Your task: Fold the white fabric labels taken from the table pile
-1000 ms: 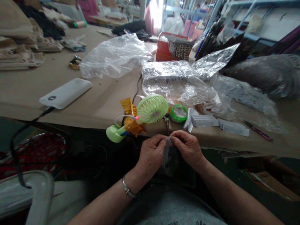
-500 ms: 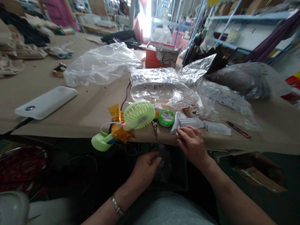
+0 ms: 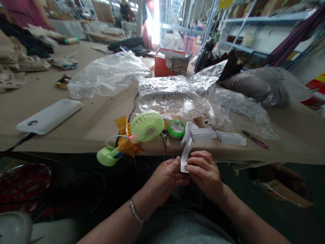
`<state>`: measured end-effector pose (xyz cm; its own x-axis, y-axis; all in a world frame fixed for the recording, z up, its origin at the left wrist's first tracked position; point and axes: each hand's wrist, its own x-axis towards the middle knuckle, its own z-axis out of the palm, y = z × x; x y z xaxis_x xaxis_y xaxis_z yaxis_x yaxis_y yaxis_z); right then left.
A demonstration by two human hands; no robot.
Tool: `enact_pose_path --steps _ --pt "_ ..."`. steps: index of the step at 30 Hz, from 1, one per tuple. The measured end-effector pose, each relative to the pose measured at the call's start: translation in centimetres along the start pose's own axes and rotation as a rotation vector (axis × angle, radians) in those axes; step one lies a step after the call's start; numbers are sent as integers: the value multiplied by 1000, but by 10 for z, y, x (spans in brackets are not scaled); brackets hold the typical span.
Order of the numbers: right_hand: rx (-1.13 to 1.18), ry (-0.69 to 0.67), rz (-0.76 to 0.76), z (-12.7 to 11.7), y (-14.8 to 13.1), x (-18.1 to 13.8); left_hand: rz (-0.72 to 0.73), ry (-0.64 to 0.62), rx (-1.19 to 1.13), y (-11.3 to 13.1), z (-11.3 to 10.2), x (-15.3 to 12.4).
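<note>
A white printed label strip [image 3: 186, 156] hangs over the table's front edge, running down from a folded pile of the strip [image 3: 187, 133] on the table. Its lower end lies between my two hands. The thumb of my left hand [image 3: 167, 176] presses at its left edge, with the fingers curled behind it. From the right, my right hand [image 3: 207, 173] pinches the same end between thumb and fingers. Beside the pile lie small printed labels [image 3: 204, 134] and more loose labels [image 3: 231, 138]. A green round tin [image 3: 176, 128] with whitish contents sits just left of them.
A green fan [image 3: 147, 127] with orange tape leans over the table edge, near a small metal tool [image 3: 165, 139]. A pink-handled cutter [image 3: 254, 139] lies right. Clear plastic bags [image 3: 175, 98] spread behind, before a red box [image 3: 162, 66]. A white power bank [image 3: 49, 116] lies left.
My right hand has drawn the strip's end down over the table edge. My left hand has risen to meet it; the see-through plastic near its fingers earlier no longer shows clearly.
</note>
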<state>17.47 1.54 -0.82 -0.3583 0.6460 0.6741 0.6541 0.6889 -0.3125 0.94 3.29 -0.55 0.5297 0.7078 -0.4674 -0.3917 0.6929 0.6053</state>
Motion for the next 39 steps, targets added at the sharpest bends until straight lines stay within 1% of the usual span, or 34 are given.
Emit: enact_pose_path --steps 2,5,8,10,12,15,18,22,24,26,28,30,33,36,39 --pt "39 -28 -41 0 -11 -4 12 -5 -82 0 4 4" --pt "40 -62 -50 -3 -11 -7 24 72 -82 0 7 6" --pt "-72 -74 57 -11 11 -4 -25 151 -8 0 7 3" --pt "-214 -72 164 -15 32 -2 -37 190 33 0 6 -1" --pt "-351 -110 228 -16 49 -1 -36 208 44 -1 6 -3" --pt "-437 -158 230 -14 63 -3 -51 217 42 -3 6 -5" --pt "-378 -84 215 -13 66 -6 -68 222 43 -5 6 -6" --pt "-177 57 197 -12 55 -6 -84 222 42 -4 6 -7" --pt "-47 71 171 -11 41 -6 -95 183 22 -5 6 -7" --pt "70 17 81 -8 22 -6 -90 105 -27 -5 5 -6" --pt "133 -88 -43 -3 3 -6 -65 45 -103 -6 5 -5" --pt "141 -172 -126 2 -8 -7 -53 42 -168 -6 5 -5" --pt "135 -225 -152 7 -12 -10 -48 68 -204 -5 4 -7" --pt "169 -216 -173 8 -7 -11 -39 46 -202 -5 2 -9" --pt "201 -191 -172 8 -5 -10 -67 16 -165 -6 0 -10"
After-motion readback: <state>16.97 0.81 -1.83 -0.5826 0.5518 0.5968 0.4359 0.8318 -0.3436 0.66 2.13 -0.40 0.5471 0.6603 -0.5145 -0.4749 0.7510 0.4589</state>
